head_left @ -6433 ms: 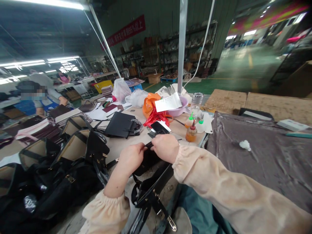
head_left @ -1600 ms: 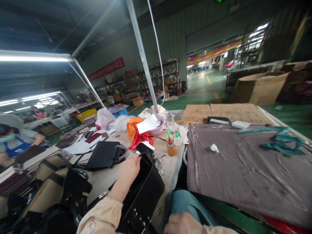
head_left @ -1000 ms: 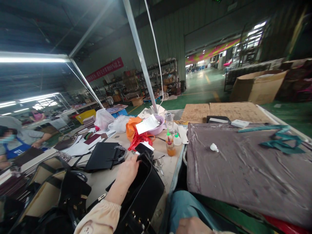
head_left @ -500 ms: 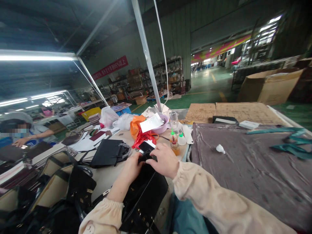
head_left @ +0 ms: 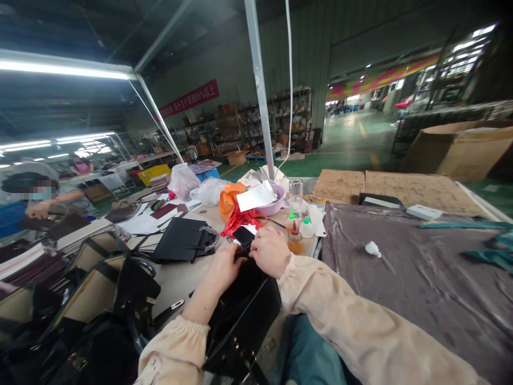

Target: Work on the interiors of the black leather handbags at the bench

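Note:
A black handbag (head_left: 256,315) with gold-coloured hardware stands open in front of me, its near side tilted towards my lap. My left hand (head_left: 225,263) is closed on the bag's far upper edge, fingertips partly hidden. Right beside it, my right hand (head_left: 270,250) pinches the same edge with curled fingers. Just beyond my hands lies a black phone-like item (head_left: 243,234) on white paper. A strap end with a metal plate (head_left: 177,305) sticks out left of the bag.
More black bags (head_left: 100,305) crowd the left, near a flat black bag piece (head_left: 178,239). Glue bottles (head_left: 295,240), a glass jar (head_left: 296,192) and a purple basin (head_left: 278,202) stand ahead. Brown sheeting (head_left: 401,278) covers the right table. A co-worker (head_left: 44,200) sits far left.
The view has shifted, so the surroundings sit further right. My right hand's fingers have curled in more tightly at the bag's edge; my left hand stays there.

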### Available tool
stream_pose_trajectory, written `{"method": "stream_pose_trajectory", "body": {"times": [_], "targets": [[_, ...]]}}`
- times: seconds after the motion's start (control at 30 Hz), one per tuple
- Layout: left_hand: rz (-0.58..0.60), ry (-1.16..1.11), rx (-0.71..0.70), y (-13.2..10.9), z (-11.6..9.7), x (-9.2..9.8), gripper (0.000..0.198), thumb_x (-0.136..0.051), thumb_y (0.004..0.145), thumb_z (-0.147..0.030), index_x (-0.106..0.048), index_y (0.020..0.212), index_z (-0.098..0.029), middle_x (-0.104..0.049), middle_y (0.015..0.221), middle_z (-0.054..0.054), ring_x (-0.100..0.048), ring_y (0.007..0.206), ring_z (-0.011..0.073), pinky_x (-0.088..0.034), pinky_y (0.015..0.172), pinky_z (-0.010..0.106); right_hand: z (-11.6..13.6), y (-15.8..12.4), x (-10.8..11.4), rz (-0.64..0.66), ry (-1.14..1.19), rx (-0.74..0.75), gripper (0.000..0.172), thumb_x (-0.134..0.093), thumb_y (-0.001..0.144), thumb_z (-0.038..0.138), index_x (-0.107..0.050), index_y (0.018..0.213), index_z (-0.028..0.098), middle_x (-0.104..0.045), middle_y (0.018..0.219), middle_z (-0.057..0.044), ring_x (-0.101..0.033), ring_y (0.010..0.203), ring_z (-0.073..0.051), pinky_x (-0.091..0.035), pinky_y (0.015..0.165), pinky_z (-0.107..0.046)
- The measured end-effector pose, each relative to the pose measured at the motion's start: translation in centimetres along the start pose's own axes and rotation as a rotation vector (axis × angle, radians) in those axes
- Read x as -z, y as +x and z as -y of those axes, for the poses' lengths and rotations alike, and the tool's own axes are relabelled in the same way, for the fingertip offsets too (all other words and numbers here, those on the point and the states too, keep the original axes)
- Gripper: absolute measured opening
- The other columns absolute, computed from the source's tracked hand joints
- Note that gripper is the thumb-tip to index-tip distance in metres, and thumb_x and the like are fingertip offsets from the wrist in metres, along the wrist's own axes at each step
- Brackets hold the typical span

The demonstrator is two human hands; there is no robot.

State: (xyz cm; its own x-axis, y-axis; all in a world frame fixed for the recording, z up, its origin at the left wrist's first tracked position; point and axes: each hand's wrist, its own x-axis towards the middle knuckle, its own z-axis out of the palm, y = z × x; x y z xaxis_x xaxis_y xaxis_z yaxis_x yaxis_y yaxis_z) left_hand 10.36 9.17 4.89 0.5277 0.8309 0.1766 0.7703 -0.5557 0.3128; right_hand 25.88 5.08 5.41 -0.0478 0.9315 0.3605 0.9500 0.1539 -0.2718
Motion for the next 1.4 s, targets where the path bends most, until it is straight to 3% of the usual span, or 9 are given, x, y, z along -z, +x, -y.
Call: {"method": "stream_pose_trajectory", "body": {"times": [0.4,1.13,1.3,1.4], "targets": [[0.016,0.090,-0.011,0.0,-0.4,0.0,0.020,-0.051,0.081,-0.031,-0.065,0.088,-0.019,-0.069,0.081,0.005,-0.062,0.076,0.0185,-0.042,0.065,0.026,0.5,0.1,0.6,-0.008,-0.084,-0.013,0.018,-0.057,0.075,0.035,-0.069,0.077,0.021,-0.057,0.092,-0.008,-0.040,0.097,-0.025,-0.029,0.079,-0.038],[-0.011,0.063,0.090,-0.3,-1.0,-0.1,0.026,-0.045,0.083,-0.037,-0.064,0.092,-0.022,-0.069,0.085,0.004,-0.061,0.080,0.0187,-0.037,0.062,0.026,0.9,0.5,0.8,-0.032,-0.151,0.003,0.021,-0.054,0.071,0.029,-0.068,0.075,0.014,-0.058,0.085,-0.013,-0.045,0.090,-0.027,-0.031,0.075,-0.039],[0.035,0.007,0.104,0.2,-1.4,0.1,0.022,-0.045,0.081,-0.034,-0.062,0.089,-0.024,-0.068,0.084,0.003,-0.060,0.079,0.0179,-0.037,0.062,0.025,0.1,0.4,0.9,-0.074,-0.041,-0.032,0.012,-0.060,0.069,0.027,-0.063,0.076,0.018,-0.056,0.085,-0.008,-0.049,0.085,-0.023,-0.037,0.068,-0.032],[0.045,0.016,0.108,0.5,-1.5,0.1,0.022,-0.043,0.082,-0.035,-0.062,0.088,-0.024,-0.068,0.086,0.003,-0.060,0.079,0.0183,-0.037,0.063,0.025,-0.9,-0.2,1.1,-0.150,0.132,-0.038,0.019,-0.065,0.067,0.028,-0.058,0.082,0.019,-0.055,0.087,-0.004,-0.050,0.082,-0.019,-0.040,0.069,-0.029]]}}
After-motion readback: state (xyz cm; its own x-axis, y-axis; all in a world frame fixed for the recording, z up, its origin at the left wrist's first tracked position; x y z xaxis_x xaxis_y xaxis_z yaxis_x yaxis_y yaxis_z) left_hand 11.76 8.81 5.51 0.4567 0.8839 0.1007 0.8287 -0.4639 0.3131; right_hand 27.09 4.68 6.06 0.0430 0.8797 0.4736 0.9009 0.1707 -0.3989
